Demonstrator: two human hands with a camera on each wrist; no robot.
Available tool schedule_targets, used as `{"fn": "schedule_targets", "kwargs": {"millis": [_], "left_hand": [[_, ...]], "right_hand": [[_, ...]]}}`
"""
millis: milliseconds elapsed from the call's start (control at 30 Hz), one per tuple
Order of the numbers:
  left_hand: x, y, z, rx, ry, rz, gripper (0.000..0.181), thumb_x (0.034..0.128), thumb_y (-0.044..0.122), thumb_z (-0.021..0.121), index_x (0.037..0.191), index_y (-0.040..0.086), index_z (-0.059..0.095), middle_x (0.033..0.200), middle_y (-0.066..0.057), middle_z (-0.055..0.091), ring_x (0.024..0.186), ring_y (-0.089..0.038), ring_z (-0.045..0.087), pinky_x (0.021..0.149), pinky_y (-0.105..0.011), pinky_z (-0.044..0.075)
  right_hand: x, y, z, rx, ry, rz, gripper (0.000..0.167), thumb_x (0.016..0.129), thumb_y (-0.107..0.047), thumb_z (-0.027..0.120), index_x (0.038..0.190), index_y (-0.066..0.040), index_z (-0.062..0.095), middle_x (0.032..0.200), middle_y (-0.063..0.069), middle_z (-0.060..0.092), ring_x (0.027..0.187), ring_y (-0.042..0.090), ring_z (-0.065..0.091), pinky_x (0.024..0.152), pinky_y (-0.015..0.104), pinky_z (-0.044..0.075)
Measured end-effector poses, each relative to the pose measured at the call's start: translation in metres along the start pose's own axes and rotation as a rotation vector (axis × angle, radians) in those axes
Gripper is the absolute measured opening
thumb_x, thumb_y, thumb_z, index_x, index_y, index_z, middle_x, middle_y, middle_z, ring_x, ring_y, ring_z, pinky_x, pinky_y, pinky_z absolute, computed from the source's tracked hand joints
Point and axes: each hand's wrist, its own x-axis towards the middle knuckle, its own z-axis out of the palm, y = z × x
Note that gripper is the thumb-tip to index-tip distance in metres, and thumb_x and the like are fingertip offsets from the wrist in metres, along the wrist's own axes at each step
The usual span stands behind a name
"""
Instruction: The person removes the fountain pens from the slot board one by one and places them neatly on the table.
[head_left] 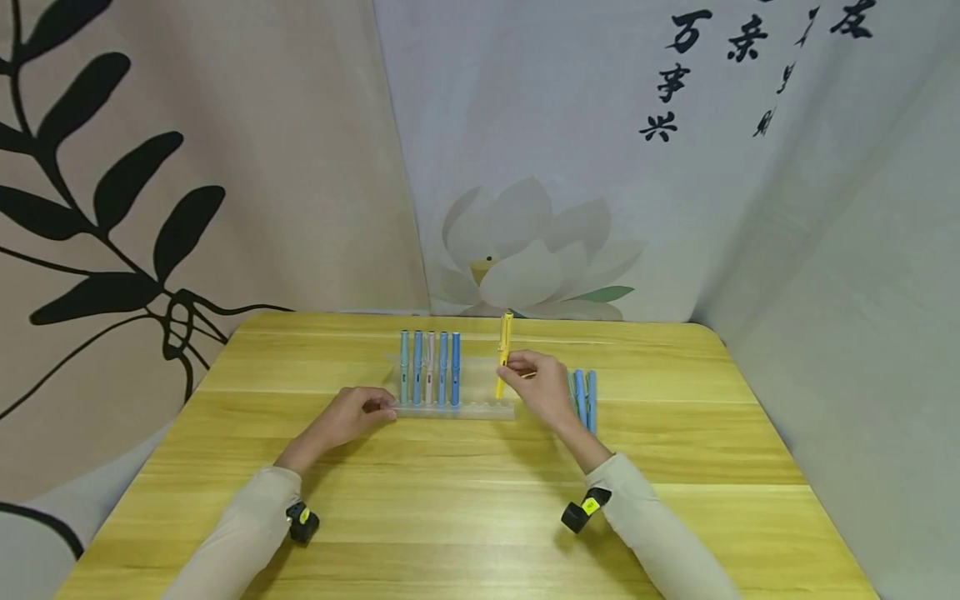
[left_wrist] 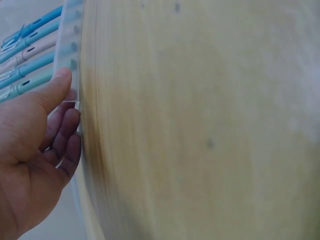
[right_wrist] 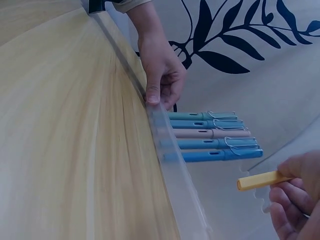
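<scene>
- Yellow pen: held near-vert., w/ slight tilt, above the R end of the clear pen rack; in the R wrist view its lower end is apart from the front rail.
- R grip: thumb & fingers pinching the yellow pen approx. mid-length; upper part projects free. A light, firm pinch here should allow fine tilt correction.
- L grip: pinching the rack's L end, thumb on the front rail, as the L wrist view shows. Steady hold advised, w/o lifting, so the rack stays flat on the surface.
- Ref. row: light green pen, blue pen, pink pen, second blue pen & deeper blue pen, stood side by side in the rack, L to R. Best to match their orient.
- Alignment: judged best to centre the lower end over one rail hole, then lower straight; an angled approach may catch the rim or nudge the rack.
- Spacing: a gap lies btwn the yellow pen & the deeper blue pen, so little risk of knocking the row.
- Loose pens: lying just beyond R hand, partly hidden; suggest wrist clearance, esp. on withdrawal.
</scene>
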Motion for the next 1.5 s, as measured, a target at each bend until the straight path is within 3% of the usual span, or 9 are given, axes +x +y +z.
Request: {"fn": "schedule_targets", "kwargs": {"millis": [267,800,1267,1500], "left_hand": [[-0.001,0.002,-0.002,0.025,-0.014,-0.039,0.014,0.0973,0.021,0.072,0.108,0.013,0.076,0.091,0.009,0.07,0.083,-0.009,0.062,0.078,-0.029,0.054],[-0.003,0.002,-0.003,0.032,-0.012,-0.015,0.015,0.0979,0.021,0.071,0.109,0.011,0.076,0.093,0.007,0.071,0.085,-0.009,0.062,0.079,-0.032,0.054],[-0.001,-0.001,-0.001,0.03,-0.005,-0.007,0.016,0.0972,0.022,0.072,0.109,0.011,0.076,0.093,0.007,0.071,0.085,-0.008,0.063,0.079,-0.031,0.054],[0.0,0.001,-0.002,0.032,-0.008,-0.006,0.016,0.0974,0.021,0.071,0.109,0.01,0.076,0.092,0.007,0.07,0.084,-0.009,0.062,0.078,-0.031,0.054]], "right_hand": [[-0.004,0.007,-0.018,-0.005,0.017,0.006,0.026,0.092,-0.021,0.079,0.112,-0.004,0.076,0.099,0.008,0.077,0.089,0.023,0.072,0.079,0.037,0.059],[-0.02,0.025,-0.058,-0.054,0.071,0.071,0.028,0.093,-0.026,0.078,0.113,-0.006,0.076,0.099,0.008,0.077,0.089,0.024,0.072,0.078,0.041,0.059],[-0.035,0.044,-0.091,-0.14,0.12,0.113,0.03,0.091,-0.029,0.08,0.111,-0.006,0.077,0.096,0.007,0.078,0.089,0.026,0.073,0.074,0.034,0.059],[-0.041,0.051,-0.106,-0.174,0.127,0.182,0.031,0.09,-0.029,0.081,0.111,-0.007,0.078,0.096,0.007,0.078,0.09,0.027,0.074,0.068,0.028,0.054]]}}
